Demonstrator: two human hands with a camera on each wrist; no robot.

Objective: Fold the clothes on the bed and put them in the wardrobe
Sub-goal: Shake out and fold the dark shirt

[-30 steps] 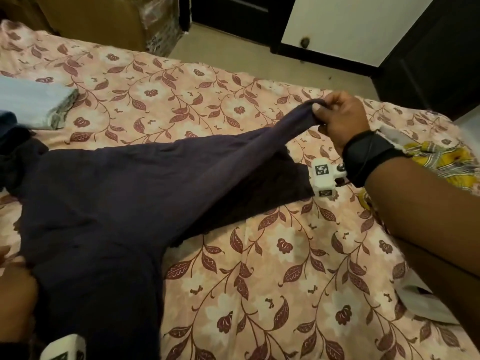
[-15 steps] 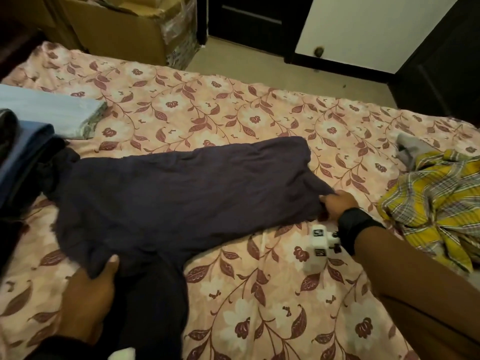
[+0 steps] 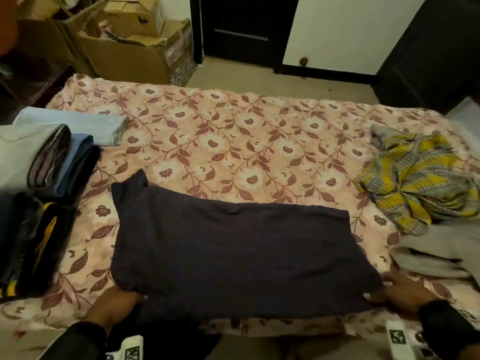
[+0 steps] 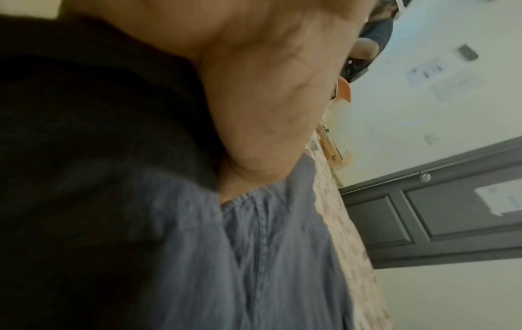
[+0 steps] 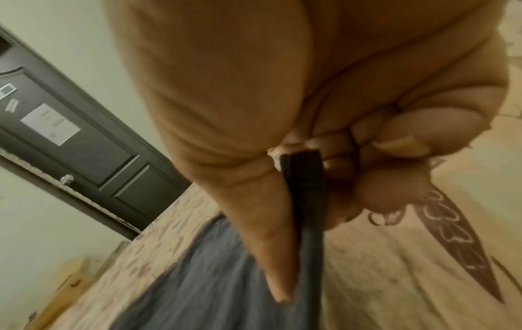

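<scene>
A dark purple garment [image 3: 233, 250] lies folded flat on the floral bedsheet [image 3: 233, 131], close to the near edge of the bed. My left hand [image 3: 114, 307] grips its near left corner. My right hand [image 3: 400, 292] pinches the near right corner; in the right wrist view the thumb and curled fingers [image 5: 375, 143] clamp a dark cloth edge [image 5: 305, 178]. In the left wrist view the palm [image 4: 268, 100] lies against the bluish-looking cloth [image 4: 268, 256], and the fingers are hidden.
Folded clothes [image 3: 44, 162] are stacked at the left, a light blue piece [image 3: 78, 123] behind them and a black and yellow one [image 3: 33, 242] in front. A crumpled yellow plaid shirt [image 3: 415, 178] and grey cloth [image 3: 439, 255] lie at the right. Cardboard boxes [image 3: 135, 48] and dark doors [image 3: 241, 27] stand beyond the bed.
The right hand brought the raised end of the garment down and toward the near edge. Both hands now hold the near corners, and the garment lies as a flat rectangle.
</scene>
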